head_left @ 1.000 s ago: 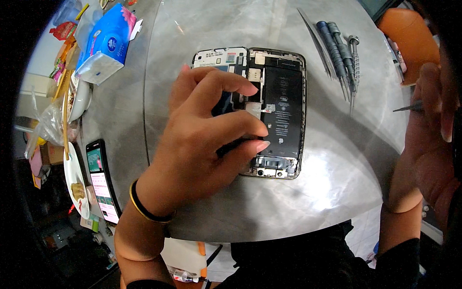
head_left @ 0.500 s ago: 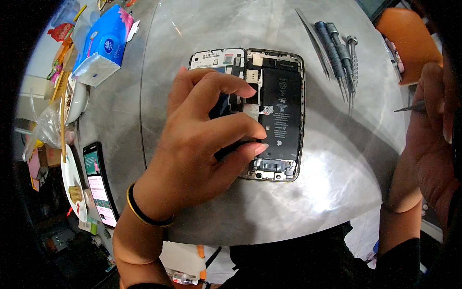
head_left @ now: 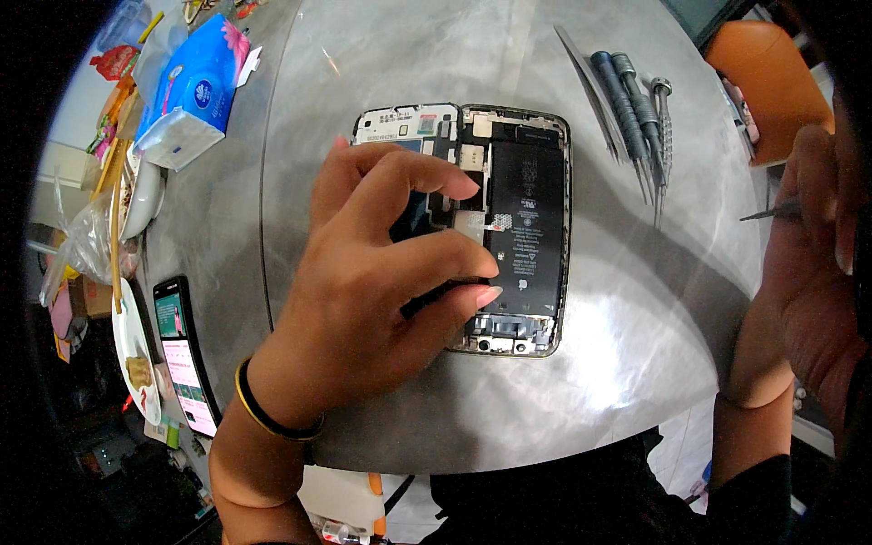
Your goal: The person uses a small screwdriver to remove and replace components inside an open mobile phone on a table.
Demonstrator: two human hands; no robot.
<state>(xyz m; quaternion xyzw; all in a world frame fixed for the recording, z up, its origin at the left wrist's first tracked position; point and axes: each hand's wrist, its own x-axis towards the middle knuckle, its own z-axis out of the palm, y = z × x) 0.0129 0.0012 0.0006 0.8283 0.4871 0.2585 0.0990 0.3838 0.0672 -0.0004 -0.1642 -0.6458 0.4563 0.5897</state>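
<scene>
An opened smartphone (head_left: 565, 227) lies on the grey table, its black battery (head_left: 527, 218) and inner parts bare. Its detached screen panel (head_left: 395, 129) rests against the left side, back up and partly under my left hand. My left hand (head_left: 363, 245) arches over both halves. Its thumb and index finger come together by the battery's lower left edge; anything between them is too small to tell. The middle finger hovers near the board. At the far right, raised off the table, my right hand (head_left: 813, 218) grips a thin pointed tool (head_left: 758, 216), whose handle is mostly hidden in shadow.
Right of the phone lie tweezers (head_left: 586, 86) and several slim screwdrivers (head_left: 627, 104). An orange chair back (head_left: 772, 86) stands beyond. Along the left are a blue tissue pack (head_left: 193, 95), another phone with a lit screen (head_left: 186, 354), a white plate (head_left: 136, 331) and a plastic bag (head_left: 91, 241).
The whole view has shifted slightly, so the table and phone sit a little lower in the picture. Both hands keep nearly the same pose.
</scene>
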